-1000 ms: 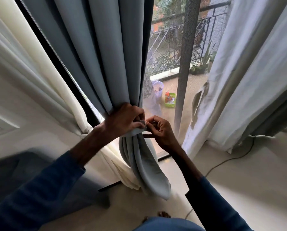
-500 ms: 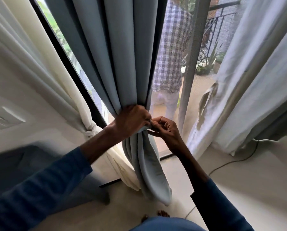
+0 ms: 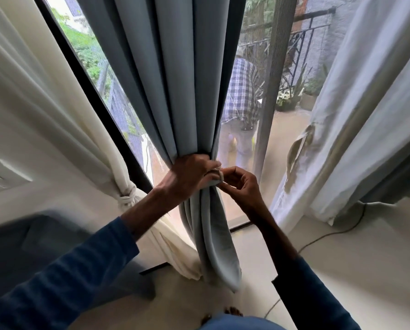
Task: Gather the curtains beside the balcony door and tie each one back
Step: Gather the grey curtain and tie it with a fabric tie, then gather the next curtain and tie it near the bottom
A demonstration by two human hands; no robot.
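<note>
Left grip: I read the left hand (image 3: 189,176) as clenched round the gathered grey-blue curtain (image 3: 175,79), with the fingers wrapped across the front of the bundle and the back of the hand up.
Right grip: the right hand (image 3: 243,186) has its fingers curled and pinches a pale fabric end (image 3: 217,178) right at the left hand's fingertips. I can't tell if that end is a separate tie or part of the curtain.
Hand spacing: close together at the same height. I can't tell if they touch.
Curtain above grip: the pleats converge into the left fist from the top of the view.
Curtain below grip: the bundle hangs slack in a folded loop between my forearms, its bottom edge at the floor (image 3: 342,282).
Curtain location: against the glass, between the dark frame (image 3: 85,75) on the left and the mesh door post (image 3: 269,103) on the right.
Cream curtain (image 3: 56,110): left of the frame, cinched by a knot (image 3: 127,198) slightly below fist level.
White curtain (image 3: 366,110): right side, well apart from both hands, hangs loose with its hem on the floor.
Balcony: I see a person in a checked shirt (image 3: 243,91) behind the mesh, plus a railing (image 3: 301,41) and potted plants (image 3: 292,96).
Cable (image 3: 330,234): runs across the floor from under the white curtain.
Sleeves (image 3: 68,282): dark blue on both arms, wrists bare.
</note>
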